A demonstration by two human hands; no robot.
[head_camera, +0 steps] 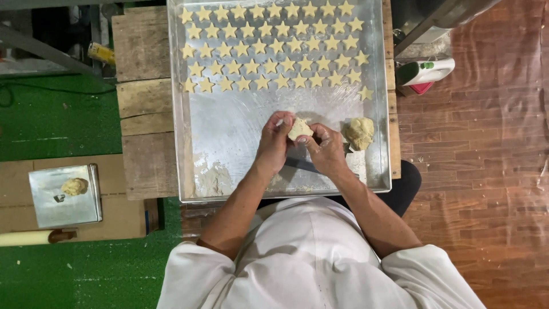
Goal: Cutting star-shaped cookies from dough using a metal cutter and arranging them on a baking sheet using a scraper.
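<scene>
Stars (273,46) are filling five rows at upper frame of tray (229,131); lower half is lying bare. Left hand (273,143) and right hand (326,150) are pinching dough piece (299,129); lump (359,133) is waiting.

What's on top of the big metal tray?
On the tray: rows of star-shaped dough pieces, a dough lump, flour smears. Both hands' fingers hold a dough piece, covering the surface beneath.

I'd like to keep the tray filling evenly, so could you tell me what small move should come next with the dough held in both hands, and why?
Probably set the pale dough piece, pinched between the left hand and right hand, down beside the last star-shaped dough cut-out. The rows of stars fill only the far half of the large silver metal tray, and bare metal lies just below them.
</scene>
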